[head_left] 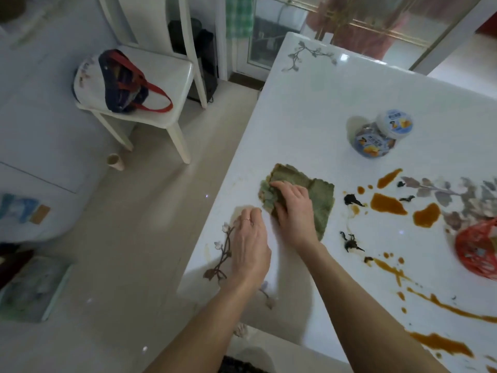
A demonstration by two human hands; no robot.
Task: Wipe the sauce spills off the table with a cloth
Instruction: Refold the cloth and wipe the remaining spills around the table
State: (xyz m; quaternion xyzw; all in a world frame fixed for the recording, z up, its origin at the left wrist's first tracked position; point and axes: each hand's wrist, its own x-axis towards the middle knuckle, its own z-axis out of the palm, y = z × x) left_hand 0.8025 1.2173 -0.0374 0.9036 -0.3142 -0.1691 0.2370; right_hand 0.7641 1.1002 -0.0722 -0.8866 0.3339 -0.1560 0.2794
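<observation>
Green cloth [320,200]: lies crumpled on the white glossy desk [322,103], close to the desk's left edge; the cloth's far-left end is bunched up
Right grip [293,208]: on top of cloth, fingers bent and clamped on the bunched end, thumb pressed on the fabric
Left grip [250,246]: just beside cloth's near-left corner, palm down on desk, fingers loosely bent and apart, nothing held; ring on one finger; hand is blurred, can't tell if fingertips touch the cloth
Sauce spills [387,204]: orange-brown puddles and dark blobs to the right of cloth, none touching it; nearest dark blob sits near cloth's right edge; thinner streaks and drops spread near-right of cloth
Jar [382,135]: upright, white lid on, beyond cloth and to its right, apart from the spills
Red net bag [478,249]: far right of cloth, past the puddles, cut off by frame edge
Chair [161,76]: white, on the floor, beyond and left of cloth; dark tote bag [126,82] with red handles on its seat
Cup [115,161]: on the floor well left of cloth, near a chair leg
</observation>
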